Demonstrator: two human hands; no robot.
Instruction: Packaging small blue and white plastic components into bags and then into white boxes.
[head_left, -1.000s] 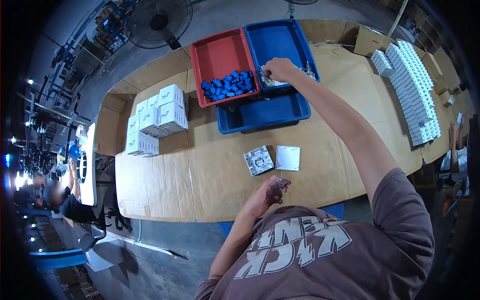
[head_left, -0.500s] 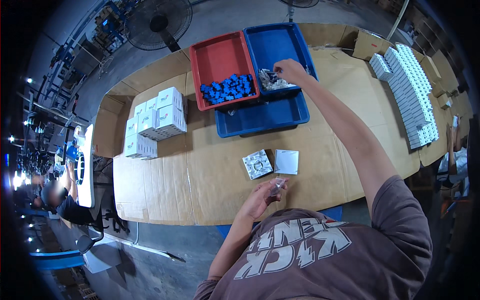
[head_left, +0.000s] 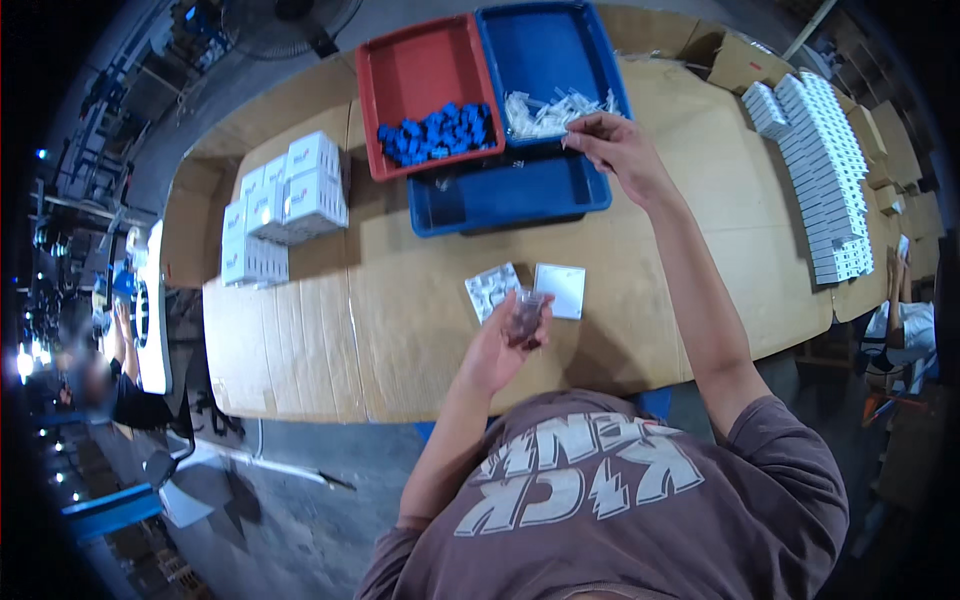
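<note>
My left hand (head_left: 497,350) is closed round a small clear plastic packet (head_left: 526,316); whether it is a bag or a stiff case I cannot tell. Just beyond it lies an open white square box (head_left: 490,287) with pale contents, partly covered by my fingers. To its right is a flat white square lid (head_left: 560,291). My right hand (head_left: 617,152) is raised at the near right corner of a blue tray (head_left: 550,60) holding many small clear-white plastic pieces (head_left: 555,112). Its fingertips are pinched together, and a tiny pale bit shows at them.
A red tray (head_left: 420,60) with blue plastic pieces (head_left: 437,135) stands left of the blue one. Another blue tray (head_left: 510,200) sits in front. White boxes (head_left: 285,205) are stacked left, with long rows of white boxes (head_left: 820,180) right. Cardboard (head_left: 400,330) covers the table.
My right hand has come out of the tray of white pieces, back toward me, fingers pinched. My left hand has shifted a little and now overlaps the open box. The whole view has tilted slightly.
</note>
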